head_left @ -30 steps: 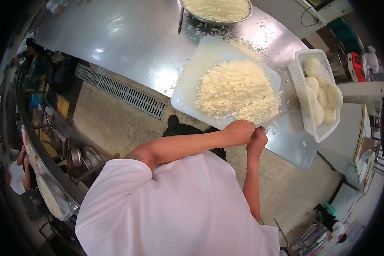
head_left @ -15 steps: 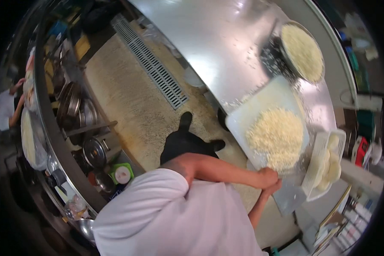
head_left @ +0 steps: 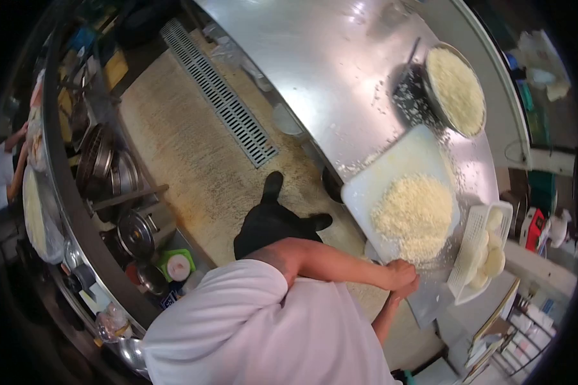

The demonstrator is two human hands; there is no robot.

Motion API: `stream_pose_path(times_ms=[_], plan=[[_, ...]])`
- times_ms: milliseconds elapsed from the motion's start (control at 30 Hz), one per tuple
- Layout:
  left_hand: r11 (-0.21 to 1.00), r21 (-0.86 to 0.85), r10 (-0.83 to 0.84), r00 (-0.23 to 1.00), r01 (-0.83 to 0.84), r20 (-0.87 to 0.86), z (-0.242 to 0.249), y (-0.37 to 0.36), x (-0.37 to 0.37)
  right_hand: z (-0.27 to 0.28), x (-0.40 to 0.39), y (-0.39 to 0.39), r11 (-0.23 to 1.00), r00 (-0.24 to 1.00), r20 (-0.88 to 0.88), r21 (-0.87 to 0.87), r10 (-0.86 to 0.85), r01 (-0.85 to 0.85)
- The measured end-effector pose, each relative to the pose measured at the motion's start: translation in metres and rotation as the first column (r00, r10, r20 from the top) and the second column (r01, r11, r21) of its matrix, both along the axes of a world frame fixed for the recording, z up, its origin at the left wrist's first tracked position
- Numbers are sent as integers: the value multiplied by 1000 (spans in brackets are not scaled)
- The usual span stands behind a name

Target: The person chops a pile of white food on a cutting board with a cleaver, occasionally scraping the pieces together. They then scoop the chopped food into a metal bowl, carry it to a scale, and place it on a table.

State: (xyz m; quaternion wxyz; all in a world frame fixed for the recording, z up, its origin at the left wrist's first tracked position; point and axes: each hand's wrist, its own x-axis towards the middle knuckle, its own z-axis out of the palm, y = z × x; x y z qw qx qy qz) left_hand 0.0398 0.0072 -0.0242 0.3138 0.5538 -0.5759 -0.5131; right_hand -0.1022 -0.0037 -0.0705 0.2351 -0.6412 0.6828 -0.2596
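Note:
My left hand (head_left: 399, 274) and my right hand (head_left: 407, 292) are close together at the near edge of a white cutting board (head_left: 359, 192). Both look closed, the left lying over the right. Whatever they grip, if anything, is hidden. A heap of pale yellow shredded food (head_left: 417, 208), like grated cheese, covers much of the board just beyond my hands. To its right stands a white perforated basket (head_left: 464, 276) holding several pale rounded pieces (head_left: 494, 261).
A bowl of similar shreds (head_left: 456, 90) stands farther back on the steel table (head_left: 327, 83), beside a dark flat tool (head_left: 408, 90) strewn with crumbs. On the left, a shelf holds pots (head_left: 135, 234). A floor drain grate (head_left: 225, 99) runs between, and another person (head_left: 6, 170) is at far left.
The view has shifted slightly, so the table and board appear a little lower. My two hands have moved slightly left along the board's near edge and remain close together.

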Motion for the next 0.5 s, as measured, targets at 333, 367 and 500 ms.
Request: stream_pose_path(times_ms=[333,367,500], plan=[[936,-105,-305,923,337,236,-1,-17,17,12,14,12,975,995,-74,-207,67,-81],[924,-128,-319,911,360,261,7,-19,22,15,19,11,966,997,-59,-250,49,-63],[857,-204,-371,843,472,390,35,-15,38,17,18,13,962,999,-28,-271,23,-29]])
